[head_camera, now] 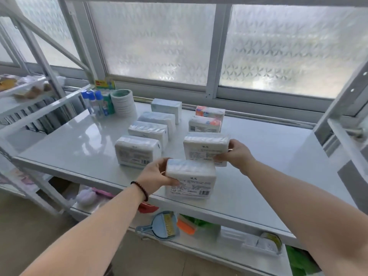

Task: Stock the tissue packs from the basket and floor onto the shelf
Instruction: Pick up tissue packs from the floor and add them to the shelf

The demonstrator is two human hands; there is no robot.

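Observation:
A white shelf top [75,148] carries two rows of white tissue packs. The left row has several packs [148,130] lined up front to back. At the back of the right row stand two packs with orange print [205,122]. My right hand [236,154] grips the right end of a white pack [205,145] that stands in front of those two. My left hand [159,175] holds the left side of another white pack [191,179] at the front of the shelf, close to its edge. No basket is in view.
Blue-capped bottles [94,103] and a stack of tape rolls [122,102] stand at the shelf's back left. A lower shelf holds a blue dustpan with brush [164,226], an orange brush [186,226] and other goods. Frosted windows rise behind; a metal upright [338,108] stands at right.

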